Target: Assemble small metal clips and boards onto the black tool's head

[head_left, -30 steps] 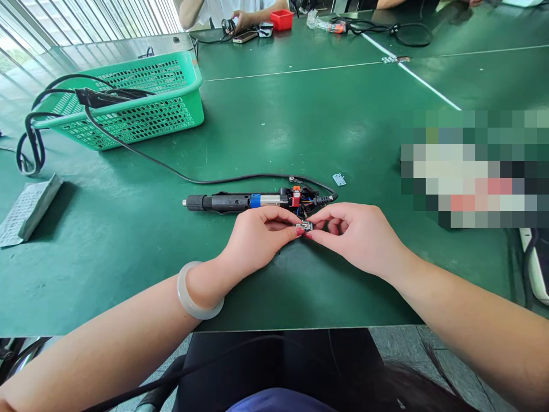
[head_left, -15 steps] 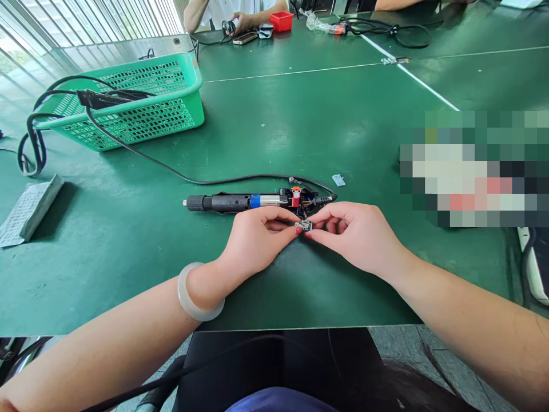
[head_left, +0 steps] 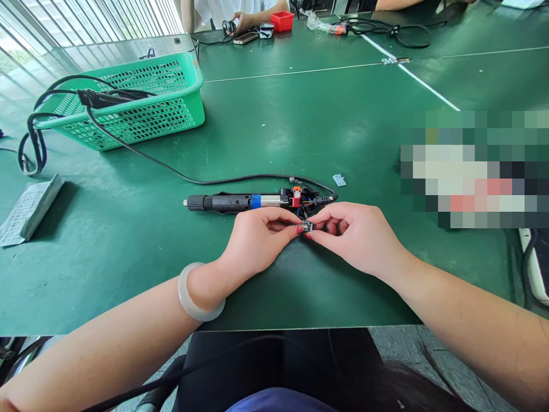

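Observation:
Between the fingertips of both hands is a small circuit board (head_left: 307, 226), its lower face partly hidden by the fingers. My left hand (head_left: 261, 237) pinches its left side and my right hand (head_left: 354, 234) its right side. Just beyond them lies a black pen-shaped electric screwdriver (head_left: 231, 202) with a blue band and a silver barrel. Its right end is opened up, showing a red switch (head_left: 295, 196) and thin wires close to the board. A black cable (head_left: 257, 176) leaves that end and curves left to the basket.
A green plastic basket (head_left: 141, 126) holding coiled black cable stands at the upper left. A grey-white block (head_left: 32, 212) lies at far left, a small pale plate (head_left: 339, 180) beyond my right hand. Across the table are a person's hand (head_left: 244, 22) and a red box (head_left: 282, 22).
The small board has turned slightly between my fingertips and shows a narrower face. Both hands stay in nearly the same place; the screwdriver has not moved.

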The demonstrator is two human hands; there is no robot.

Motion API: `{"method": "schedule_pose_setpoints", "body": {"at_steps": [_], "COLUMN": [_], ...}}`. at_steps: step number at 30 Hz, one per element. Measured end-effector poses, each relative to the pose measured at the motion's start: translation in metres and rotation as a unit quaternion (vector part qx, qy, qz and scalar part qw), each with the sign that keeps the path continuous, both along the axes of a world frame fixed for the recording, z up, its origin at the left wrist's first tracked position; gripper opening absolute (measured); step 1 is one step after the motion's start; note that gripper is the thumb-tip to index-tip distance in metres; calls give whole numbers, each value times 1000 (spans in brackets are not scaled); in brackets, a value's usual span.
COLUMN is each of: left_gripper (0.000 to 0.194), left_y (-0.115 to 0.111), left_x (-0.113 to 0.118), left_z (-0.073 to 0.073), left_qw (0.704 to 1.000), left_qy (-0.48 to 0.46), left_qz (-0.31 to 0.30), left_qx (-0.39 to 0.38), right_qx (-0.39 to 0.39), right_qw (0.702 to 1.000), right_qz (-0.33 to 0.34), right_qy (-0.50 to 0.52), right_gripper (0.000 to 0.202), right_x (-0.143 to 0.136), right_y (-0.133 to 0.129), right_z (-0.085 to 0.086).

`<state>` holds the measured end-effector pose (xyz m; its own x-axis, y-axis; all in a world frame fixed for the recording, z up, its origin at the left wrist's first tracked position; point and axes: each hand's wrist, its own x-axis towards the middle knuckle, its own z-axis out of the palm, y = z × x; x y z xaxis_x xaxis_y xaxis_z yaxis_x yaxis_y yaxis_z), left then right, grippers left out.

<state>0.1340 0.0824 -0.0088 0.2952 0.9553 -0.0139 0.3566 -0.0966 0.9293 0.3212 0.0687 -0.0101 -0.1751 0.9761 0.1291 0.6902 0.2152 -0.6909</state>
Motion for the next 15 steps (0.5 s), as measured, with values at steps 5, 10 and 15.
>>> {"method": "schedule_pose_setpoints", "body": {"at_steps": [5,10,15], "left_gripper": [11,9,10], "left_y": [-1,-1,-1], "left_x": [1,1,0], "left_z": [3,3,0], "left_qw": [996,981,968], "left_qy": [66,130,147], "left_qz": [-4,-32,-32], "left_qx": [52,141,201], "right_qx": [31,45,52], "right_qw": [999,997,996], "right_qz": [12,24,27], "right_qy": [-36,-60,-65], "right_gripper": [11,11,11], "right_x": [-1,-2,-3], "right_y": [-2,-1,-1], "right_z": [0,0,0]}}
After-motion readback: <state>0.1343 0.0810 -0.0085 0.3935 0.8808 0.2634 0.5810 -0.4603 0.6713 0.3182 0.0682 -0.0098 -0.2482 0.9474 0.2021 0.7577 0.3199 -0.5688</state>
